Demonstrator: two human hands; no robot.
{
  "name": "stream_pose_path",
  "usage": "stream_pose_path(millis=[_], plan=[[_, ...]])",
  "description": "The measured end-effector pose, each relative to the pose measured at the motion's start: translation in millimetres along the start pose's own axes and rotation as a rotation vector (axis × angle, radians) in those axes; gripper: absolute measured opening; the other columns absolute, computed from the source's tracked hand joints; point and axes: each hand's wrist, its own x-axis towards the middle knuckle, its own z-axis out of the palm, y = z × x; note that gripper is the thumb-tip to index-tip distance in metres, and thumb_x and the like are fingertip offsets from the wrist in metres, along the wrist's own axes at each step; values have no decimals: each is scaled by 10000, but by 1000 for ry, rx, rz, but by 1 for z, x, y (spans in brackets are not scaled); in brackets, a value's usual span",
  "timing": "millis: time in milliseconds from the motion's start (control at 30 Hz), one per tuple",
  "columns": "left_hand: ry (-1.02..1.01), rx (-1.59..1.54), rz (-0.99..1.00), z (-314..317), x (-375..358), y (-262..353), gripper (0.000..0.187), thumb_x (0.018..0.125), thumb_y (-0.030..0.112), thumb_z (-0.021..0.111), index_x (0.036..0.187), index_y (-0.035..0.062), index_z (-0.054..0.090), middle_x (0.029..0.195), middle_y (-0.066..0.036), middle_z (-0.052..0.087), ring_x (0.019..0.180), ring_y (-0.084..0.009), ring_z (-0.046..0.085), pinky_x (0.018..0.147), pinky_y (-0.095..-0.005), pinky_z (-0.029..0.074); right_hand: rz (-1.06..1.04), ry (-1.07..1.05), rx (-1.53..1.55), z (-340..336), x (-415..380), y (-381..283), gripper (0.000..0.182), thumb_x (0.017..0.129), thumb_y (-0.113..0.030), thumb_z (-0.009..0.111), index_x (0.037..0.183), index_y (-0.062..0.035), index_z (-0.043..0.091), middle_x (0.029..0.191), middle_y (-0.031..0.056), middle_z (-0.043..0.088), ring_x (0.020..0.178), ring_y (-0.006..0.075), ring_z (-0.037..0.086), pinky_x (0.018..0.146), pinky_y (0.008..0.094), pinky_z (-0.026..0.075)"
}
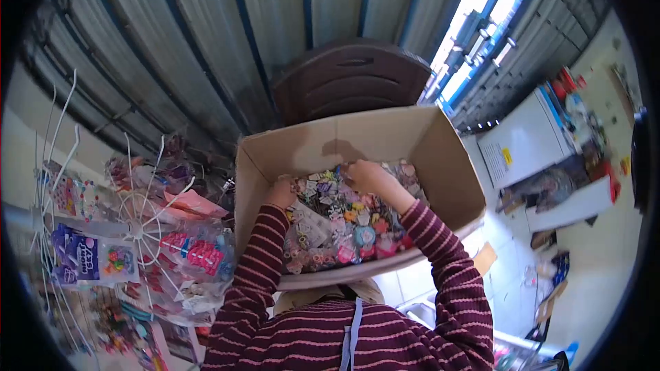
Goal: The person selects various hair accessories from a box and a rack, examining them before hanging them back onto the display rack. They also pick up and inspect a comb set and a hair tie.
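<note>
An open cardboard box (419, 144) stands in front of me, filled with several small colourful packaged items (344, 223). Both my arms, in maroon striped sleeves, reach into it. My left hand (280, 192) rests at the left inner wall of the box, its fingers curled down among the packets. My right hand (368, 175) lies on top of the pile near the back, fingers bent into the packets. Whether either hand grips a packet is hidden by the fingers.
A brown plastic chair (350, 75) stands behind the box against a corrugated metal wall (206, 34). On the left, a white wire display rack (137, 227) carries hanging packets. At right are a white counter (529, 137) and cluttered goods on a tiled floor.
</note>
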Motion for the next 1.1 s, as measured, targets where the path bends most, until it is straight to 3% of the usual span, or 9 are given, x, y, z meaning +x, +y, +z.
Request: stream_pose_path(millis=[200,267,333,433,600,733,833,967,1100], plan=[[-148,97,-229,64,33,-31,215,688,219,507,777,35,575,843,-157,554,769,-333,525,722,-400,419,-93,-96,84,77,87,46,193,646,-86,502,815,-12,559,790,203,558,719,326,560,642,405,454],[-119,345,-420,118,48,-57,305,683,342,525,789,64,591,863,-105,569,820,-291,527,704,-410,419,-127,-51,171,136,109,57,188,649,-79,497,810,-4,557,804,203,554,712,321,563,640,404,456],[64,274,-760,102,47,6,373,654,442,537,797,106,615,888,-75,578,905,-258,495,732,-423,387,-117,7,246,165,113,57,182,653,-72,492,806,4,555,817,204,550,706,317,566,638,402,457],[159,356,-889,115,53,11,362,636,462,551,833,168,624,914,-40,582,944,-267,461,782,-420,340,-73,-83,199,202,118,62,185,658,-67,493,821,2,548,845,189,542,780,305,556,660,396,451],[86,102,-970,116,61,2,415,634,505,548,904,194,598,971,-61,562,1032,-309,401,826,-519,276,-39,171,70,239,121,63,254,689,-102,480,929,-26,513,1003,151,504,951,273,470,756,382,413],[163,104,-929,118,63,-2,323,643,419,580,830,157,597,843,-53,598,869,-298,511,751,-508,337,-56,274,126,231,120,62,258,680,-89,481,926,-28,530,937,142,531,872,277,505,734,383,406],[372,-130,-530,107,58,-4,132,670,239,588,687,117,541,676,-94,577,614,-272,554,538,-365,435,17,166,445,209,117,67,235,698,-110,508,915,-27,546,855,156,543,803,281,520,699,389,399],[198,-130,-254,59,43,22,132,682,167,565,744,73,496,670,-109,560,626,-287,549,541,-382,424,47,241,819,155,104,72,230,736,-129,526,929,-4,530,806,180,547,730,297,543,654,363,419],[307,125,-80,7,15,62,113,711,145,523,776,72,466,717,-100,542,639,-276,541,551,-382,412,-49,318,915,90,88,62,267,761,-147,527,981,4,501,776,186,565,665,289,569,612,328,428]])
